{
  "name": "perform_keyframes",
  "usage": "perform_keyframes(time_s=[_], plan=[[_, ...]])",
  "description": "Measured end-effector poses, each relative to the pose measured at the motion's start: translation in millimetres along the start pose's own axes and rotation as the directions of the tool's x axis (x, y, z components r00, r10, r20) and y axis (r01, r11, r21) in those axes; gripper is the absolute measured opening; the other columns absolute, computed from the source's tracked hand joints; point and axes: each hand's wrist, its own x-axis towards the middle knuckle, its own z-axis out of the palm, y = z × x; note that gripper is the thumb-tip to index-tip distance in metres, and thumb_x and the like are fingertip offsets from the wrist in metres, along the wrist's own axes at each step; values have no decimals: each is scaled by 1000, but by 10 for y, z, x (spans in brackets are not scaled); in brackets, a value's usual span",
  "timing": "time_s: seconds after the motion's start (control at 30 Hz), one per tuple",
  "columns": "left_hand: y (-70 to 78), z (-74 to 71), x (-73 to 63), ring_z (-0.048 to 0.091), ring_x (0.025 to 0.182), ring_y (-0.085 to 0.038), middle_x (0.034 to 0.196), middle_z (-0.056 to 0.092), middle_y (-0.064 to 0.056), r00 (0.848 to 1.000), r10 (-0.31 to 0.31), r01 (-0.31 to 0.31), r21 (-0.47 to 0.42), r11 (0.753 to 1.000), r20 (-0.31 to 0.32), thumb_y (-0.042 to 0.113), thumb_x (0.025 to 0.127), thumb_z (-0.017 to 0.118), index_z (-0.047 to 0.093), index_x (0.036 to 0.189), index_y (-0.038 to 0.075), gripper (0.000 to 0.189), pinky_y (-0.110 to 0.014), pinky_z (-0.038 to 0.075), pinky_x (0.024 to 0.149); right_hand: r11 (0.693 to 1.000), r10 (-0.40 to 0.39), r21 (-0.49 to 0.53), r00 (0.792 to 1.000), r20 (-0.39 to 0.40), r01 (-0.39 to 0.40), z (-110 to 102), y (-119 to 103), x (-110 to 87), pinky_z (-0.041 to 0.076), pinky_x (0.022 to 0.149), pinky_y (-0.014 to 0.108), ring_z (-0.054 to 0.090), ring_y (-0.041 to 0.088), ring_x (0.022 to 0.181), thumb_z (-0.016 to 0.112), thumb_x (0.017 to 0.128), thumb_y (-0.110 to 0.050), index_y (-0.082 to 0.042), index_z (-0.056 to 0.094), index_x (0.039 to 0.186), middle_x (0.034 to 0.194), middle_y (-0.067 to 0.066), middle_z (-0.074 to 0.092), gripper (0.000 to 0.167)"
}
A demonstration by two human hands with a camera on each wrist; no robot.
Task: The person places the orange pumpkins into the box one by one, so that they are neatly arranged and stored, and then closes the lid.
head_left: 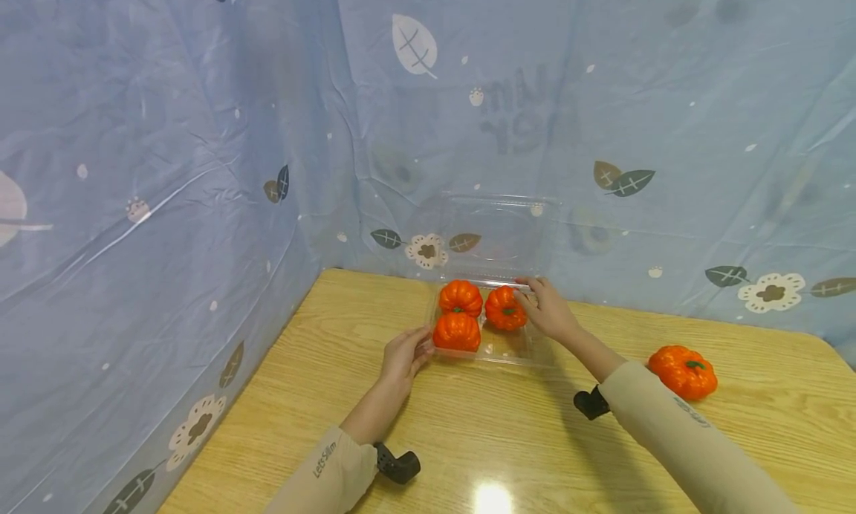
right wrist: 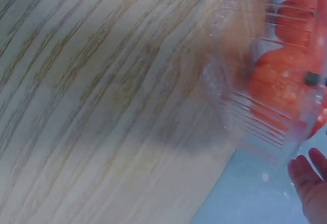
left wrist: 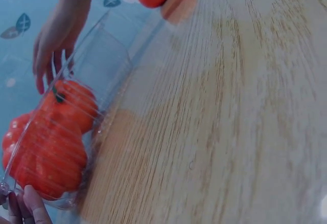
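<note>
A clear plastic box [head_left: 503, 359] with its hinged lid [head_left: 498, 232] raised stands near the table's back edge. Two orange toy pumpkins [head_left: 460, 297] sit one behind the other in its left half. A third pumpkin [head_left: 505, 310] with a green stem lies in the right rear part. At the box's left side, my left hand [head_left: 403, 353] holds the wall near the front corner; its fingertips [left wrist: 31, 202] show against the plastic. My right hand [head_left: 550, 311] is over the box's right rear side, fingers extended, thumb beside the third pumpkin. In the right wrist view, that hand's fingers [right wrist: 305, 175] look loosely spread.
Another orange pumpkin [head_left: 683, 372] rests on the wooden table [head_left: 468, 432] at the right, beside my right sleeve. A blue patterned cloth [head_left: 321, 128] hangs along the left and back edges, right behind the lid. Black camera mounts [head_left: 398, 466] jut from both wrists.
</note>
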Motion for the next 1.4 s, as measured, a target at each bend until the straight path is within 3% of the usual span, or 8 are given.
perform_keyframes(time_s=[0.23,0.4,0.6,0.87,1.07,1.17,1.3,1.4], plan=[[-7,-4,-10,59,75,-8,88,63,-1,1000,-3,3,14,1000,13,18,88,63,56,116,-6,37,-21,53,75,996,18,-89,997,79,-11,-189,-81,-39,44,87,55,51,43,106,49,93,-15,8,58,114,113,28,57,32],[-17,-4,7,59,72,-8,84,63,0,1000,3,-3,3,1000,7,16,88,63,57,114,-7,35,-20,53,72,994,47,-107,981,186,-28,-322,-166,-77,47,83,54,53,45,103,51,90,-11,10,59,111,109,30,60,30],[-22,-8,5,60,71,-8,80,63,1,1000,-2,2,-4,1000,8,16,88,63,57,111,-7,33,-21,53,71,995,74,-89,937,341,-46,-453,-259,-141,48,81,52,52,46,103,53,90,-16,11,56,113,111,31,57,35],[-27,-8,-8,60,69,-8,76,63,1,1000,11,-11,-6,1000,2,16,87,64,58,110,-8,33,-18,52,67,994,105,-69,879,464,-82,-600,-341,-172,50,76,45,57,37,94,54,90,-22,9,54,114,103,26,59,39],[-33,-6,0,60,70,-8,78,63,1,1000,14,-14,-6,1000,10,16,87,64,57,111,-8,34,-18,53,68,974,152,45,787,598,-222,-778,-393,-210,54,68,41,59,32,92,53,92,-27,5,53,115,104,20,61,39],[-36,-3,4,61,70,-8,78,63,1,1000,13,-13,-13,1000,3,15,87,64,58,110,-7,33,-18,53,67,967,145,57,720,679,-248,-865,-413,-247,54,66,36,60,25,89,54,92,-26,-2,56,109,98,11,62,29],[-42,-1,11,61,70,-8,81,63,0,1000,8,-8,-17,1000,-9,15,86,65,59,109,-7,32,-19,54,68,959,148,37,605,782,-282,-938,-460,-307,52,67,33,57,24,90,55,92,-23,-8,56,102,96,6,59,19],[-44,-4,10,61,72,-9,84,63,-2,1000,6,-6,-18,1000,-13,15,86,65,59,108,-6,31,-20,54,70,956,157,18,564,811,-292,-956,-488,-352,51,67,33,56,23,90,57,91,-24,-9,54,100,98,5,59,17]])
